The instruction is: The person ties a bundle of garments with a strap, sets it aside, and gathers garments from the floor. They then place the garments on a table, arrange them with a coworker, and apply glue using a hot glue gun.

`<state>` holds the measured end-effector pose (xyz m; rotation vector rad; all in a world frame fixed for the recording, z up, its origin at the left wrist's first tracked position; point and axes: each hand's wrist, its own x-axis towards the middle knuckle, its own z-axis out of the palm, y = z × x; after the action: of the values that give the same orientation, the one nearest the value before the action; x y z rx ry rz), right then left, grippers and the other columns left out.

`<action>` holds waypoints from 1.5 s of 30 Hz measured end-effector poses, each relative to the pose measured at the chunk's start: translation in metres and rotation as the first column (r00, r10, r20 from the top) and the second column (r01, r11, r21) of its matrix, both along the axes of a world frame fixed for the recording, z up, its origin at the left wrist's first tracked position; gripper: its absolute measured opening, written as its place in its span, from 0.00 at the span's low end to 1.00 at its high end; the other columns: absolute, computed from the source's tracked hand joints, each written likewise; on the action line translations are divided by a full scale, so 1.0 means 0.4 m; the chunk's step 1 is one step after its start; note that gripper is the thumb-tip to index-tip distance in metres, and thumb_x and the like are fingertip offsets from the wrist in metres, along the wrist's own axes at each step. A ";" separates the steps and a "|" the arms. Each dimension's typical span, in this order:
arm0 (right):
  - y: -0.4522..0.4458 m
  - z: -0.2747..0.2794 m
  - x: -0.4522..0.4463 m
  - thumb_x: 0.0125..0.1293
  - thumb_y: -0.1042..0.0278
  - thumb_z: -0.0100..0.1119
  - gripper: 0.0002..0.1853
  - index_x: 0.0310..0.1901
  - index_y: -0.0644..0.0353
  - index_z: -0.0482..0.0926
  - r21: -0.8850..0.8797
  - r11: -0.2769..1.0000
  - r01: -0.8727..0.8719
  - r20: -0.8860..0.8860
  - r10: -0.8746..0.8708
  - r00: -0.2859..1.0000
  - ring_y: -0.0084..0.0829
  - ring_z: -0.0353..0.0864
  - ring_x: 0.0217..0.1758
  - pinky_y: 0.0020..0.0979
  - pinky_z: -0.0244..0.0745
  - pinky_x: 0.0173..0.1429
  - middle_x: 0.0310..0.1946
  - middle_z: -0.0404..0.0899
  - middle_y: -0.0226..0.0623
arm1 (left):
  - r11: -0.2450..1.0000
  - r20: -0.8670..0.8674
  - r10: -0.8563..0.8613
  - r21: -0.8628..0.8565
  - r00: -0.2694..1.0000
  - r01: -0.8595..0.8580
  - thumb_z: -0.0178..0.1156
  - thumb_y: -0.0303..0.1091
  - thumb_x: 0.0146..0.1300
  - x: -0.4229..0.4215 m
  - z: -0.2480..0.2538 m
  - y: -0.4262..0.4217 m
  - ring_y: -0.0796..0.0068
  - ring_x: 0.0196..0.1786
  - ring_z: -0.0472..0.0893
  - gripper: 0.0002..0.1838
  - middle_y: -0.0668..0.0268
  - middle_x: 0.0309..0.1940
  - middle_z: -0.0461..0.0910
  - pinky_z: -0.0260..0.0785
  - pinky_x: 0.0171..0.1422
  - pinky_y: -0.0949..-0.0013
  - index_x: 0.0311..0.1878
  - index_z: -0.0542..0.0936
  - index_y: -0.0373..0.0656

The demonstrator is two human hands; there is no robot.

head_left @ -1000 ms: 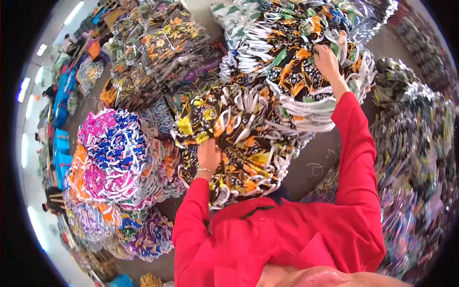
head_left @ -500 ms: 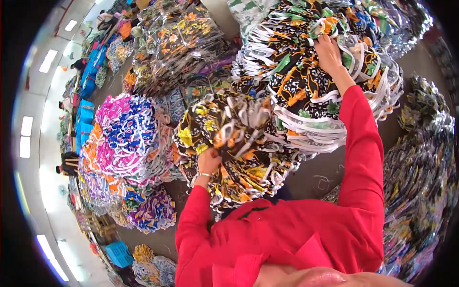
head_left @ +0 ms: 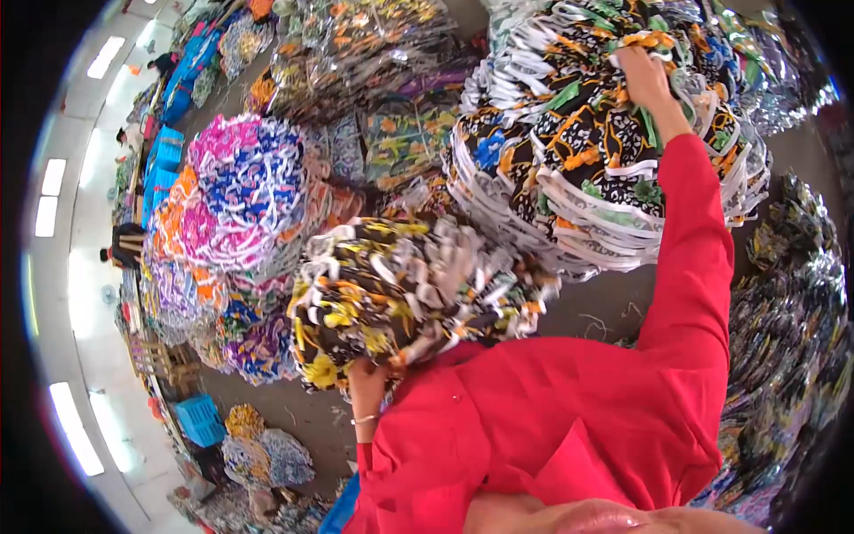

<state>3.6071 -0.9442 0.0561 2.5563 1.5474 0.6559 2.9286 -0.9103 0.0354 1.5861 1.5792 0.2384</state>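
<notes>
A bundle of black, yellow and white printed fabric pieces with white trim [head_left: 391,298] lies in front of my body. My left hand [head_left: 366,378] grips its lower edge; the fingers are mostly hidden under the cloth. My right arm reaches out to a larger pile of black, orange and green printed fabric pieces with white bands [head_left: 605,142]. At the top of that pile, my right hand [head_left: 644,78] has its fingers curled into an orange and white fold of the fabric.
A pink, blue and orange fabric heap [head_left: 245,191] stands at the left. Stacks in clear plastic [head_left: 374,53] rise behind, and more wrapped goods [head_left: 783,347] line the right. Blue crates [head_left: 200,420] and loose threads [head_left: 605,322] are on the floor; people [head_left: 124,245] are far left.
My left hand has moved down and left, and the smaller bundle has shifted with it, away from the large pile. My right hand stays at the top of that pile. The view has shifted slightly.
</notes>
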 end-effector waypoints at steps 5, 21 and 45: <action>0.030 -0.045 0.072 0.56 0.78 0.47 0.21 0.53 0.57 0.71 -0.103 0.974 0.204 -0.117 -0.215 0.970 0.48 0.75 0.47 0.44 0.69 0.51 0.44 0.76 0.47 | 0.914 0.181 0.401 -0.015 0.898 -0.405 0.58 0.28 0.52 -0.115 -0.008 -0.025 0.85 0.14 0.63 0.09 0.72 0.12 0.67 0.51 0.15 0.75 0.22 0.68 0.42; -0.180 0.272 -0.619 0.49 0.77 0.51 0.14 0.40 0.60 0.78 -0.071 0.995 0.067 -0.650 -0.098 0.753 0.48 0.78 0.41 0.40 0.71 0.44 0.37 0.79 0.48 | 0.584 0.228 0.809 -0.422 0.542 -0.693 0.59 0.36 0.58 -0.263 -0.030 0.140 0.88 0.11 0.56 0.07 0.80 0.13 0.61 0.42 0.11 0.82 0.33 0.69 0.50; 0.120 -0.028 -1.428 0.49 0.58 0.65 0.25 0.45 0.65 0.73 -0.576 0.680 -0.454 -0.762 -0.245 0.600 0.47 0.78 0.40 0.36 0.71 0.40 0.36 0.78 0.50 | 0.885 0.105 0.461 -0.132 0.881 -0.447 0.61 0.44 0.51 -0.828 -0.174 0.220 0.61 0.30 0.81 0.19 0.55 0.26 0.81 0.70 0.37 0.65 0.33 0.81 0.35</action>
<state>3.0359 -0.8962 0.0448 2.0858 1.6389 -1.1492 2.5973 -0.8221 -0.0343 1.0752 1.8093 0.4982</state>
